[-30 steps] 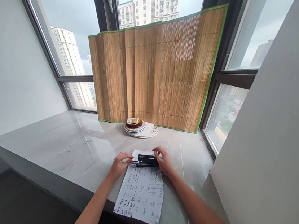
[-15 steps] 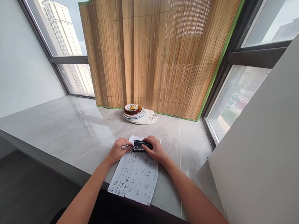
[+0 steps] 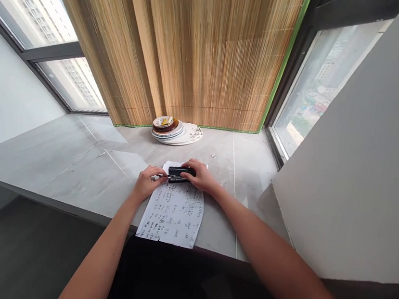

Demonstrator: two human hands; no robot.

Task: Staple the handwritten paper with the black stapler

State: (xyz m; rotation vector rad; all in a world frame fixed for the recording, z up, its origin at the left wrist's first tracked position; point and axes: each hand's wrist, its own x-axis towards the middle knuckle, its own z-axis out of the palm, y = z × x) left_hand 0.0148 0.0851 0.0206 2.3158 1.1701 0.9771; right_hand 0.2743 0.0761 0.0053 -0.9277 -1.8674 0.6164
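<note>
Handwritten sheets of white paper [image 3: 173, 214] lie on the grey stone ledge and reach its front edge. Over their top part is a black stapler-like object [image 3: 179, 171], its two long parts spread apart. My right hand [image 3: 198, 174] is closed around its right end. My left hand [image 3: 149, 181] pinches a small metallic piece at the object's left end; its exact shape is too small to tell.
Stacked plates [image 3: 167, 131], with a small yellow item on top, stand at the back of the ledge [image 3: 109, 172]. A bamboo blind [image 3: 203, 62] hangs behind them. White walls and windows flank the ledge. Small scraps [image 3: 213, 156] lie beyond my right hand.
The view has tilted down and shifted, so everything appears higher and further left. My left hand's small metallic piece shows less than before. My right hand keeps its hold on the black object.
</note>
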